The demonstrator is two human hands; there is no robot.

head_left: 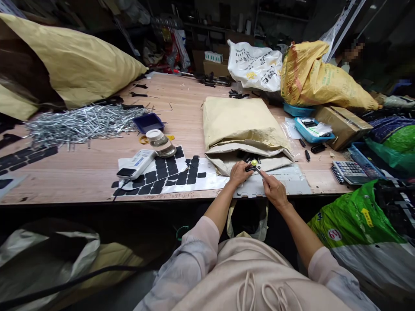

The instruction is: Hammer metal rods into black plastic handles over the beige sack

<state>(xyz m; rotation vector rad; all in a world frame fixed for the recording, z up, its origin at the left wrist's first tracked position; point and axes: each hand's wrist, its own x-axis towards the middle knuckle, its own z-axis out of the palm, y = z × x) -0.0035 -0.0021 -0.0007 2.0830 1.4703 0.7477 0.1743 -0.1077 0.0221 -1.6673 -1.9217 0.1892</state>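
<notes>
At the front edge of the workbench, my left hand [240, 173] is closed on a small black part [249, 167], whose exact kind I cannot make out. A small yellow-green round piece [254, 163] shows at the fingertips. My right hand [275, 189] grips a thin metal rod-like tool [258, 169], its far end meeting the round piece. Just beyond both hands lies a large tan paper sack [240, 121], its mouth towards me, with black parts partly visible inside. Beneath my hands is a grey-white sheet [292, 179].
On the left lie a heap of metal rods [84, 123], a dark blue tray [148, 123], a lidded jar [161, 144], a white device [138, 164] and black adhesive pads [157, 172]. To the right are a calculator [350, 172], a blue basket [314, 130] and a green sack [356, 211].
</notes>
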